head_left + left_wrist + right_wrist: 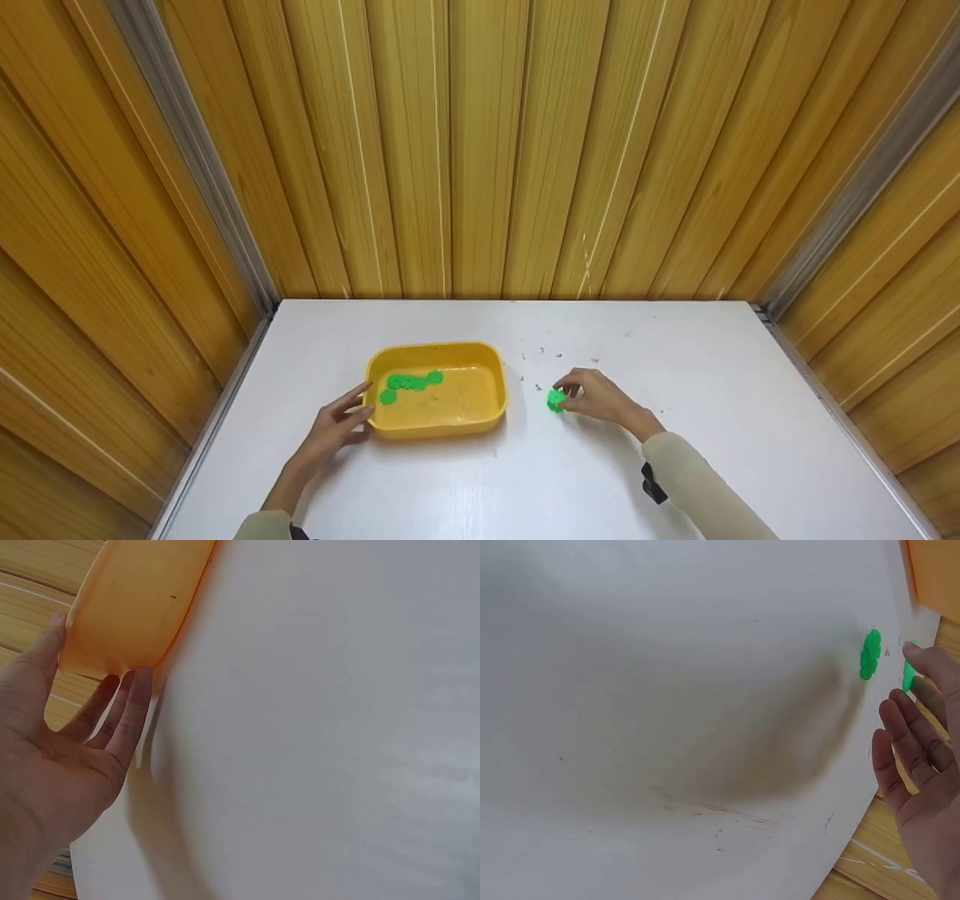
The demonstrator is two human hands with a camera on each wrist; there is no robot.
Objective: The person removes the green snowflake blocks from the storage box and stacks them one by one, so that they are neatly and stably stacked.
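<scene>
While the left hand [330,431] rests its rather straight fingers against the left end of the yellow tray [439,433], touching it more than wrapping around it, the right hand [596,395] is busy on the white table [465,495] to the right of the tray. Between its thumb and first finger, brought almost together, it pinches one green piece [909,676]; the other fingers are bent loosely and hold nothing. Just beside it, a second green piece [870,655] lies on the table, outside the grip (from the head view the two look like only one patch, so I trust here the right wrist view). Inside the tray, more green pieces [409,382] lie toward the left and back, some of them overlapping, so I cannot count them exactly. In my judgement, the step in hand is the picking of one piece from the table, to be gathered with those others. The next move would then call for a firm pinch, a small lift which does not push the neighbour, and a carry leftward, high enough to pass over the tray's right wall.
</scene>
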